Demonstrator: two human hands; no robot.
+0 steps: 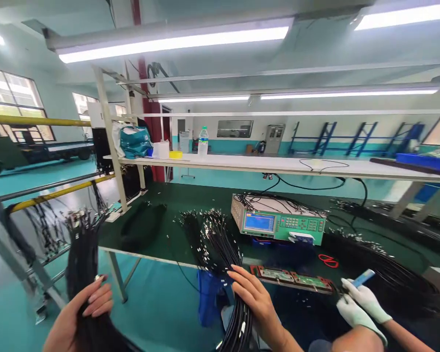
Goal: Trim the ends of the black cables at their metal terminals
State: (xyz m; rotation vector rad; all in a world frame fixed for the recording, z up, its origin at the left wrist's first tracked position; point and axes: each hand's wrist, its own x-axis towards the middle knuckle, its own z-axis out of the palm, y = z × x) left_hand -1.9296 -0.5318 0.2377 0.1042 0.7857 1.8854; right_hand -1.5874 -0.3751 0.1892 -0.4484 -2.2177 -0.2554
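My left hand (91, 303) is closed round a thick bundle of black cables (82, 254), held upright off the left end of the table with its metal-tipped ends at the top. My right hand (254, 303) grips a second bundle of black cables (223, 239), its fingers laid across the top and the thumb hidden behind. That bundle's far part lies on the dark green table top (179, 195), its bright connector ends fanned out. Its near part hangs over the front edge, above a blue bin (208, 298).
A tester with a screen (260, 222) stands mid-table, with a fixture board (293, 278) before it. At right, a co-worker's white-gloved hands (359, 303) are near a blue marker-like object (363, 278). Red-handled scissors (328, 260) lie nearby. More cables (388, 264) cover the right side.
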